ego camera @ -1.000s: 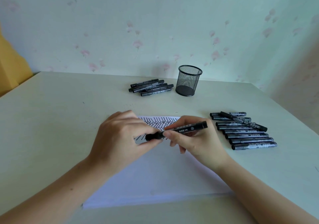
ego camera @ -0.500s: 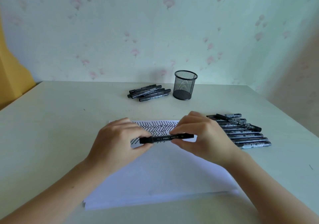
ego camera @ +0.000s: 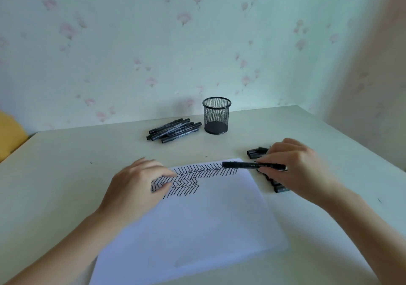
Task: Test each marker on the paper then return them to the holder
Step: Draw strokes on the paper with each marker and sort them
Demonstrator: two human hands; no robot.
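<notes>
My right hand (ego camera: pixel 294 166) pinches a capped black marker (ego camera: pixel 243 165) that lies level over the top right corner of the white paper (ego camera: pixel 197 225). Rows of black zigzag strokes (ego camera: pixel 193 176) fill the paper's top edge. My left hand (ego camera: pixel 134 188) rests on the paper's upper left with loosely bent fingers and holds nothing. A row of black markers (ego camera: pixel 256 152) lies right of the paper, mostly hidden under my right hand. The black mesh holder (ego camera: pixel 216 115) stands at the back of the table with nothing visible inside.
A pile of several black markers (ego camera: pixel 173 129) lies just left of the holder. The pale table (ego camera: pixel 66 163) ends at the flowered wall behind and at a wall on the right. A yellow object (ego camera: pixel 11 135) sits past the table's left edge.
My left hand has let go of the marker and dropped onto the paper. My right hand has carried the marker to the right, over the row of markers. The view has tilted up.
</notes>
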